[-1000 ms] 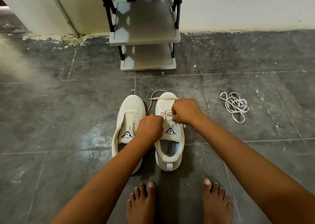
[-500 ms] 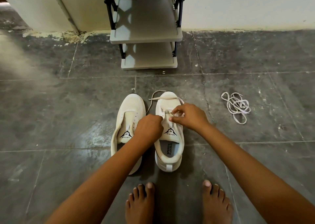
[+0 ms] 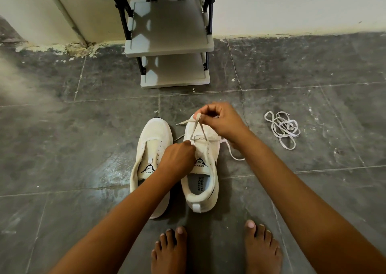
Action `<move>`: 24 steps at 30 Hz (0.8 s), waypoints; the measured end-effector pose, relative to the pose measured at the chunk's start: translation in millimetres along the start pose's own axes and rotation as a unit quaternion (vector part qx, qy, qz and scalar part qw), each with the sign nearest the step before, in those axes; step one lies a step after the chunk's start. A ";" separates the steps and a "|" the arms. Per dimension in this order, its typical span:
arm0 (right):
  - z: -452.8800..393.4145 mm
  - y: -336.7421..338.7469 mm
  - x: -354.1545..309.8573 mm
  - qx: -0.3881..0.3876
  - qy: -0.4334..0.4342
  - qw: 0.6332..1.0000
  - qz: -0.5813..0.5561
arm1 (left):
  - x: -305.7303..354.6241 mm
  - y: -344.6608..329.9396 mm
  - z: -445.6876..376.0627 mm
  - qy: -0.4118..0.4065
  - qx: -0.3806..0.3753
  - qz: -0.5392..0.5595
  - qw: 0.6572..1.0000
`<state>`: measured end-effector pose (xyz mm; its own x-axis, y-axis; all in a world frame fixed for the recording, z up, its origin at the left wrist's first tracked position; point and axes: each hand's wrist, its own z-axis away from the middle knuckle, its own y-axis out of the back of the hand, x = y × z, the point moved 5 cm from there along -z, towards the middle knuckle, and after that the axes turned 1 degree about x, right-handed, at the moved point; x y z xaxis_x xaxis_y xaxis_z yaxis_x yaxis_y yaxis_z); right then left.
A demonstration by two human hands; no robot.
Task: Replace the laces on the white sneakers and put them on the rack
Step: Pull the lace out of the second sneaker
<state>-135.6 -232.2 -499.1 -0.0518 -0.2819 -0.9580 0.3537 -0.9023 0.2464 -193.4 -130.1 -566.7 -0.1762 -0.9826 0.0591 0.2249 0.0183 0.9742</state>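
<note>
Nearest to you are your bare feet (image 3: 211,250), planted right behind the pair, so both shoes sit within easy reach.

The right shoe (image 3: 201,175) is the one in hand. Your left hand (image 3: 177,159) has its fingers curled and pinched at the left side of the eyelets, holding the lace (image 3: 205,148) down there, probably so the shoe doesn't lift while you pull. Your right hand (image 3: 219,119) is up over the toe, fingers closed on a loop of that lace and drawing it taut away from you. A loose tail trails off the shoe's right side onto the floor (image 3: 62,148).

The left shoe (image 3: 150,148) stands just beside it on the left, touching or nearly so, with no lace in it that I can see.

Further right, well apart from the shoes, a bundle (image 3: 282,129) of white lace lies in a loose tangle. Can't tell if it's the old one or the spare.

Far end, the rack (image 3: 169,48) stands against the wall, directly ahead of the shoes, shelves bare. So I'd say you're mid-lacing on shoe one, with plenty left.
</note>
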 end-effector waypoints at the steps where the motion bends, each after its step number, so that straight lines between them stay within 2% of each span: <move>1: 1.5 0.6 5.5 0.019 -0.010 0.999 0.033 | 1.7 0.1 0.1 0.000 -0.001 0.005 1.000; 3: 0.5 -0.8 30.3 0.012 -0.048 0.976 0.212 | 4.7 -1.9 -0.6 -0.003 -0.002 0.008 1.000; 5: 5.2 -2.1 52.1 -0.021 -0.078 0.911 0.405 | 6.1 -2.1 0.1 -0.003 0.002 0.002 1.000; 6: 7.2 -1.7 57.8 -0.023 -0.078 0.891 0.446 | 5.9 -1.9 0.2 -0.001 0.005 0.000 1.000; 11: 4.2 -13.0 45.8 -0.005 0.000 0.857 0.515 | 8.4 -0.2 0.7 -0.006 0.003 -0.013 1.000; 15: -3.9 -22.8 40.5 -0.020 -0.004 0.823 0.568 | 7.1 1.8 1.7 -0.005 0.011 0.009 1.000; 16: -5.0 -23.7 39.3 -0.028 -0.008 0.826 0.563 | 6.5 1.2 1.8 -0.001 0.011 0.015 1.000; 17: -5.4 -23.6 36.7 -0.035 -0.009 0.850 0.526 | 6.7 0.1 2.1 0.003 0.010 0.018 1.000; 18: -5.8 -23.0 31.1 -0.039 -0.015 0.895 0.445 | 7.2 -0.9 2.0 0.008 0.009 0.022 1.000; 19: -4.9 -24.6 21.8 -0.046 -0.030 0.948 0.313 | 7.7 -1.6 1.4 0.013 0.007 0.024 1.000; 20: -5.3 -26.2 8.8 -0.042 -0.032 0.983 0.178 | 7.3 -2.7 0.1 0.016 0.006 0.025 1.000; 21: -8.4 -24.3 -3.9 -0.018 -0.018 0.994 0.109 | 7.3 -3.7 -1.6 0.018 0.007 0.026 0.999; 22: -12.5 -22.5 -12.9 0.001 0.000 0.994 0.111 | 6.3 -4.6 -2.2 0.021 0.008 0.028 0.999; 24: -20.2 -16.3 -13.5 0.030 0.012 0.967 0.251 | 4.6 -3.6 -0.8 0.025 0.015 0.040 0.999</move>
<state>-121.8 -207.1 -493.2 0.1352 -0.6829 -0.7179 0.2745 -0.6704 0.6894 -194.2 -134.8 -570.1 -0.1113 -0.9856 0.1275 0.2074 0.1024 0.9729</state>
